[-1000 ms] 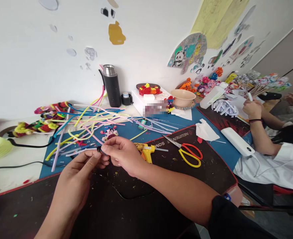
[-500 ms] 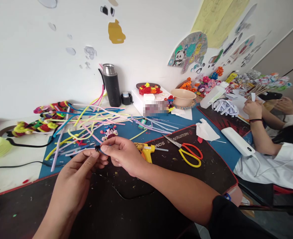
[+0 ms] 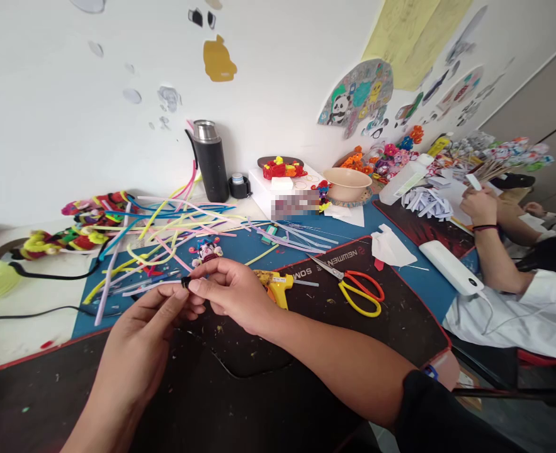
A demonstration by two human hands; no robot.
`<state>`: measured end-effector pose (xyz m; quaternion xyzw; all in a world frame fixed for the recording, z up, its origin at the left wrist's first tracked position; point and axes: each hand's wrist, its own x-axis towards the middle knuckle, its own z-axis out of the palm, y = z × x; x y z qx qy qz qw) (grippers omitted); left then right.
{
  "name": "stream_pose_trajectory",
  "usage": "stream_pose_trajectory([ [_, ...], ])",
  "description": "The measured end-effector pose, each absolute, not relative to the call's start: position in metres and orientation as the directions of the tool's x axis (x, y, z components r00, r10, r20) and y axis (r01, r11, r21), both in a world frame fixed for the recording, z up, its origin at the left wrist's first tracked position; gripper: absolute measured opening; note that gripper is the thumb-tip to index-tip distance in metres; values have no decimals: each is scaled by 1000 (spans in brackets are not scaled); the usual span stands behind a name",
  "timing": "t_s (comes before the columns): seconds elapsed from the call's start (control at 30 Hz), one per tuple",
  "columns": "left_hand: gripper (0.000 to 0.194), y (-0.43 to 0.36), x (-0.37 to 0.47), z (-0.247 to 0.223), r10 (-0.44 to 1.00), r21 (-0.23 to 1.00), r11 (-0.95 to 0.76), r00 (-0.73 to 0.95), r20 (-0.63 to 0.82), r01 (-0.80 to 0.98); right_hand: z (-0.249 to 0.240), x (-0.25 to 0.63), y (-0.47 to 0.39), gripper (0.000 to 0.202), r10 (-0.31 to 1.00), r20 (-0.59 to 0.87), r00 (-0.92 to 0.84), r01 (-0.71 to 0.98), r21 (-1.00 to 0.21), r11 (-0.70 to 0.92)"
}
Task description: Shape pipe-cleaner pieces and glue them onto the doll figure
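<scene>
Between the fingertips of both hands is a small black fuzzy piece (image 3: 186, 282), which looks like coiled pipe cleaner; most of it is hidden. My left hand (image 3: 151, 324) pinches it from the left with thumb and forefinger. From the right, the thumb and forefinger of my right hand (image 3: 233, 292) close on it too. Just behind the fingers sits a small doll (image 3: 208, 251) with a blue and red headpiece. A yellow glue gun (image 3: 281, 289) lies partly hidden behind my right hand, a glue stick poking out of its back.
Loose coloured pipe cleaners (image 3: 164, 236) spread over the blue mat. Scissors (image 3: 353, 292) with red and yellow handles lie on the black mat (image 3: 268, 402). Against the wall stand a black flask (image 3: 210, 163) and a beige bowl (image 3: 348, 185). At right, a co-worker's hands (image 3: 480, 204) hold white paper.
Both hands stay almost in place, with the fingers shifting slightly around the black piece. The co-worker's hands at right have moved a little.
</scene>
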<state>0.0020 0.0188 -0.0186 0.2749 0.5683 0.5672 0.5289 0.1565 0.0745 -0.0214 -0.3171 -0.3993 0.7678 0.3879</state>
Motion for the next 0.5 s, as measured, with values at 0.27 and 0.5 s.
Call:
stream_pose_trajectory([
  [0.27,57,20,1,-22,911,938,212,-292,-292,-275,-25,157,75,51,850,-170,-498,-334,-867,-370],
  [0.5,52,19,-2,-25,931,959,179,-277,-237,-218,-24,157,74,50,848,-171,-501,-330,-869,-370],
])
